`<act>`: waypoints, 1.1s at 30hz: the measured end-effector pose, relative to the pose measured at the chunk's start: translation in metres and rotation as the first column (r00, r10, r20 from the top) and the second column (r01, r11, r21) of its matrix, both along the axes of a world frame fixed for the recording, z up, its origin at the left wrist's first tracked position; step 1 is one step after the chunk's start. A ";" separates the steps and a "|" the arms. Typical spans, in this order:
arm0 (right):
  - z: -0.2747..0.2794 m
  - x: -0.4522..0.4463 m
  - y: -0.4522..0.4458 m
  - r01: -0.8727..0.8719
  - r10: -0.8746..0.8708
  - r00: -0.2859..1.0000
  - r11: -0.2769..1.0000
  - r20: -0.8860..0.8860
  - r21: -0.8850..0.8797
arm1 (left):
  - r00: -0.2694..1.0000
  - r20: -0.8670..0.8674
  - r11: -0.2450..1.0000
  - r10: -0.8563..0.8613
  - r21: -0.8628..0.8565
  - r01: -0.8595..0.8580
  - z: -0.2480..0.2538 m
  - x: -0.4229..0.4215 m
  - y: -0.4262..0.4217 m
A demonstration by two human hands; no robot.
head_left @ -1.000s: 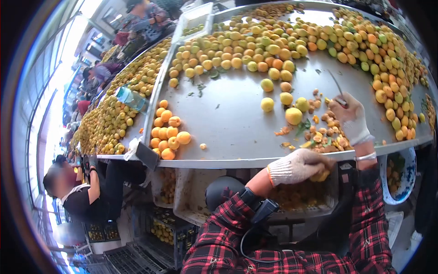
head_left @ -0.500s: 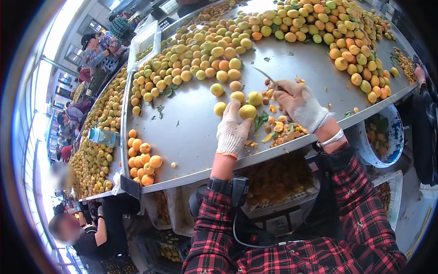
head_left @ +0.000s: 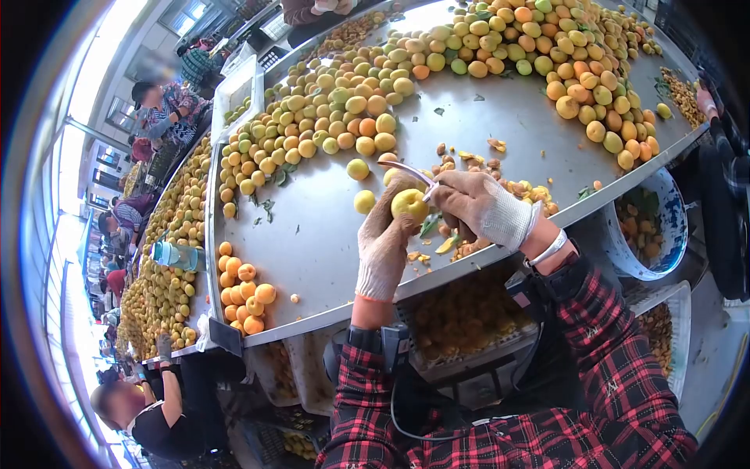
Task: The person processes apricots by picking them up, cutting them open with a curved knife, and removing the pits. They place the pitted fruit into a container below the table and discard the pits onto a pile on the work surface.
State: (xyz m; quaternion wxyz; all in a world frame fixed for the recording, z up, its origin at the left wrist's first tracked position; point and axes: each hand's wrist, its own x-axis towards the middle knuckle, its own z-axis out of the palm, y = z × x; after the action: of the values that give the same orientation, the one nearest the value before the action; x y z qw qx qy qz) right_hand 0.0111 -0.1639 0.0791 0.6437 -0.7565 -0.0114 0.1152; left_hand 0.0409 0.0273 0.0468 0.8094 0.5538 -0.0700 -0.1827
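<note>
My left hand (head_left: 381,246), in a knitted glove, is closed around a yellow apricot (head_left: 409,205) just above the steel table (head_left: 312,234). In my gloved right hand (head_left: 484,209) is a thin curved knife (head_left: 401,166). Its blade points left over the apricot, close to the left fingers; whether the edge touches the fruit I cannot tell. Loose apricots (head_left: 358,170) lie just beyond my left hand. Brown pits (head_left: 447,159) and fruit scraps (head_left: 537,194) are scattered around my right hand, which partly covers them.
A large heap of apricots (head_left: 312,117) spreads along the table's far side. Orange apricots (head_left: 248,290) are grouped at the left corner. A bucket (head_left: 673,264) stands right of the table's edge, and a crate (head_left: 476,352) sits underneath. Co-workers are at left and far right.
My left hand has taken hold of an apricot from the table and lifted it slightly. My right hand has moved left from the pits, bringing the knife to the apricot.
</note>
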 end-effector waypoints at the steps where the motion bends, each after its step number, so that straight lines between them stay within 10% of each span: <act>1: -0.001 -0.001 0.003 -0.014 0.011 0.999 0.999 0.051 0.049 | 0.999 0.041 0.997 -0.006 -0.074 0.009 0.000 -0.002 0.002; 11: -0.007 -0.007 0.026 -0.075 0.094 0.918 0.995 0.385 -0.063 | 0.987 0.142 0.997 0.074 -0.009 -0.074 0.013 -0.010 0.028; 30: -0.001 -0.016 0.047 -0.265 0.281 0.950 0.956 0.136 -0.125 | 0.968 0.144 0.975 -0.205 0.122 0.188 0.027 -0.011 0.063; 33: -0.020 -0.016 0.062 0.005 0.008 0.944 0.999 0.330 -0.037 | 0.977 0.157 0.988 0.146 -0.070 -0.137 -0.005 -0.006 0.031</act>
State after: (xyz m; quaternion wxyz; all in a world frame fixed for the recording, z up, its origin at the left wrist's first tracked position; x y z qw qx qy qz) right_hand -0.0047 -0.1015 0.0591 0.6184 -0.7769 -0.1174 -0.0124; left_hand 0.0345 0.0587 0.0415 0.8279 0.5463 -0.1010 -0.0771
